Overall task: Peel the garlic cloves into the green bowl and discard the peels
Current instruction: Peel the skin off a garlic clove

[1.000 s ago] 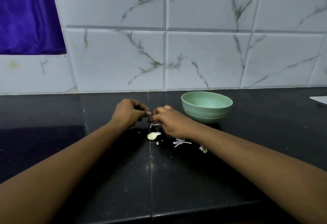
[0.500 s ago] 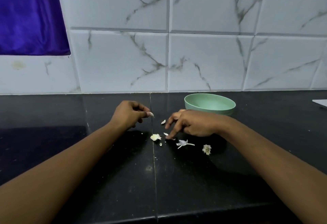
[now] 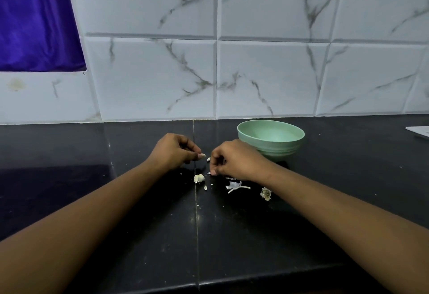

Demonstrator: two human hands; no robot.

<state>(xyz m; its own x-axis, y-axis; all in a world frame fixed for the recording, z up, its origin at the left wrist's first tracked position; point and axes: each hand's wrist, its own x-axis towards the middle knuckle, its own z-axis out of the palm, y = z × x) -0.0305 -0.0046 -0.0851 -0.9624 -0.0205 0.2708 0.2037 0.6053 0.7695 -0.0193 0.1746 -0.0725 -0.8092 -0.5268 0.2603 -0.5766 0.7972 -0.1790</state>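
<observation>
On the dark desk (image 3: 139, 235), both forearms reach in from the near edge and the hands meet just left of the green bowl (image 3: 278, 149), which stands upright toward the far side, close to the tiled wall (image 3: 267, 80); nothing can be made out inside it from this angle. The left hand (image 3: 174, 152) has its fingers curled, and its grip is pinched on a small pale garlic piece (image 3: 201, 155) that juts out to the right from the fingertips. The right hand (image 3: 234, 161) is just beside it, knuckles up and fingers curled downward, with one fingertip touching the desk. A white fleck (image 3: 208, 159) sits at its thumb tip, but it is too small to tell whether that grip holds it or is merely clenched near it. Directly below the gap between the hands lies a whitish garlic clove (image 3: 199, 178) on the desk, with a tiny crumb (image 3: 205, 187) just nearer. To the right of these, near the right wrist, lies a curled strip of peel (image 3: 234, 185), and further right a dry, ragged root end (image 3: 265, 193). A purple cloth (image 3: 34, 19) hangs at the far left, and the corner of a flat white object (image 3: 417, 131) shows at the far right edge.
</observation>
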